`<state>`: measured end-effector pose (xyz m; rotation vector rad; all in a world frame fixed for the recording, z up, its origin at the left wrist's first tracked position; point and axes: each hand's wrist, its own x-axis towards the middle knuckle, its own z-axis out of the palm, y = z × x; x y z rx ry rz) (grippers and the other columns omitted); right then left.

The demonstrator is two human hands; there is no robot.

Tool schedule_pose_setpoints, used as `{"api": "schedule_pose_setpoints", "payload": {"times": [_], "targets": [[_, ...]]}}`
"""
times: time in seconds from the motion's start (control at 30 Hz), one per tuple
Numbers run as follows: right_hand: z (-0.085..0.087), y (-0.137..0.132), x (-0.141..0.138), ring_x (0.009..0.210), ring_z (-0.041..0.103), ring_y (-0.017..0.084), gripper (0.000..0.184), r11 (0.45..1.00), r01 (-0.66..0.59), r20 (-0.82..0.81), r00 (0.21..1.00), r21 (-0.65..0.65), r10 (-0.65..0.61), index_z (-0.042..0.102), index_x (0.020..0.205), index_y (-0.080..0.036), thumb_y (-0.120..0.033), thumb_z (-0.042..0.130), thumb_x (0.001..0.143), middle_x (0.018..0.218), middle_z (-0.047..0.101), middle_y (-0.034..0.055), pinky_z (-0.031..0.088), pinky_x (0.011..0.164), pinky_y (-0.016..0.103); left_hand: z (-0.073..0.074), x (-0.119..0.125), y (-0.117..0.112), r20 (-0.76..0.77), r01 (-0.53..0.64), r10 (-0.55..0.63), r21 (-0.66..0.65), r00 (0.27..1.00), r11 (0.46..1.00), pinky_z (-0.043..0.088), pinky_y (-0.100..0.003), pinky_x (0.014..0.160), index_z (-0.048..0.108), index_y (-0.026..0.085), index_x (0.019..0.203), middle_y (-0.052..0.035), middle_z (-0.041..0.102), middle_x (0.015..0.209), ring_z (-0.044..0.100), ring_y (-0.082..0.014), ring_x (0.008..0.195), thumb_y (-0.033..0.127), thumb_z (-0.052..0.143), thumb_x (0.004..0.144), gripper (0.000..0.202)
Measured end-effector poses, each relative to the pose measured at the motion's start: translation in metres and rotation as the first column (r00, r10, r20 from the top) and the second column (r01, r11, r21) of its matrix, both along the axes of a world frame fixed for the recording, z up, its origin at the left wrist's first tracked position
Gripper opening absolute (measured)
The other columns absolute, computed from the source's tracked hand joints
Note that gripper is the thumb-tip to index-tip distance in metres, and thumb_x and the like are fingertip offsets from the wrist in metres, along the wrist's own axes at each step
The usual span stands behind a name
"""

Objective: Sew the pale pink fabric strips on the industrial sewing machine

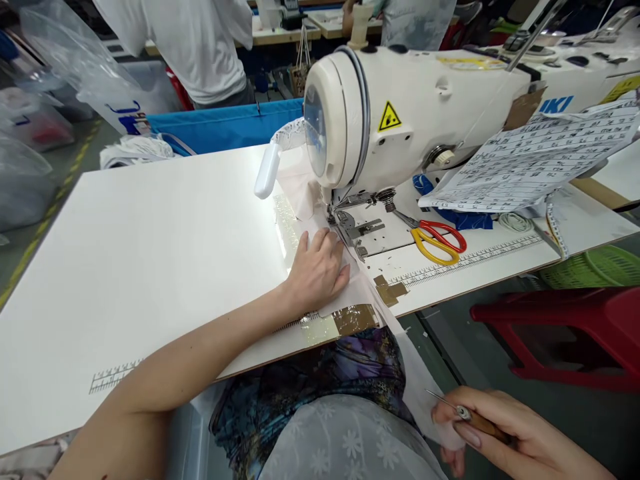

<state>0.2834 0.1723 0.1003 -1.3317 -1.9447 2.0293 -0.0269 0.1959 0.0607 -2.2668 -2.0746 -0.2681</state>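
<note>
My left hand (320, 270) lies flat with fingers stretched out on a strip of white fabric (367, 287), right in front of the presser foot (345, 227) of a white sewing machine (420, 113). The fabric runs off the table edge down to my lap. Low at the right, below the table, my right hand (495, 437) is closed on a thin metal pointed tool with a wooden handle (467, 415) and also pinches the lower end of the fabric.
Red and yellow scissors (437, 240) lie right of the needle plate. A printed paper sheet (540, 160) rests on the machine bed. The white table (150, 267) spreads left. A red stool (565, 327), a green basket (595, 267) and a person in white (200, 47) are nearby.
</note>
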Motion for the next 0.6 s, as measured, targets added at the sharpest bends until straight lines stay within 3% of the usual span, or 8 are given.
{"api": "schedule_pose_setpoints", "payload": {"times": [0.2, 0.37, 0.6], "targets": [[-0.006, 0.008, -0.004, 0.064, 0.072, 0.020, 0.046, 0.995, -0.089, -0.028, 0.996, 0.033, 0.090, 0.068, 0.095, -0.020, -0.064, 0.056, 0.089, 0.076, 0.072, 0.0070, 0.060, 0.066, 0.031, 0.001, 0.000, -0.001, 0.004, 0.010, -0.010, -0.001, 1.000, 1.000, 0.031, -0.059, 0.113, 0.052, 0.008, 0.129, -0.0205, 0.049, 0.140, 0.038, -0.0352, 0.135, 0.037, 0.034, 0.099, 0.045], [-0.013, 0.018, -0.009, 0.069, 0.073, 0.020, 0.037, 0.967, -0.252, -0.135, 0.958, 0.030, 0.254, 0.063, 0.103, -0.019, -0.053, 0.048, 0.098, 0.083, 0.072, 0.0083, 0.060, 0.066, 0.029, 0.002, 0.001, -0.001, -0.032, 0.005, -0.005, 0.011, 0.999, 1.000, 0.032, -0.059, 0.113, 0.054, 0.007, 0.127, -0.0207, 0.050, 0.140, 0.038, -0.0357, 0.137, 0.037, 0.034, 0.100, 0.045], [-0.018, 0.020, -0.023, 0.068, 0.073, 0.018, 0.025, 0.987, -0.162, -0.240, 0.957, 0.019, 0.162, 0.064, 0.102, -0.024, -0.043, 0.048, 0.100, 0.080, 0.072, 0.0036, 0.056, 0.065, 0.027, 0.004, 0.001, 0.001, -0.081, 0.004, -0.001, 0.040, 0.997, 0.999, 0.036, -0.059, 0.112, 0.058, 0.006, 0.126, -0.0201, 0.052, 0.139, 0.040, -0.0357, 0.136, 0.032, 0.036, 0.098, 0.043]]}}
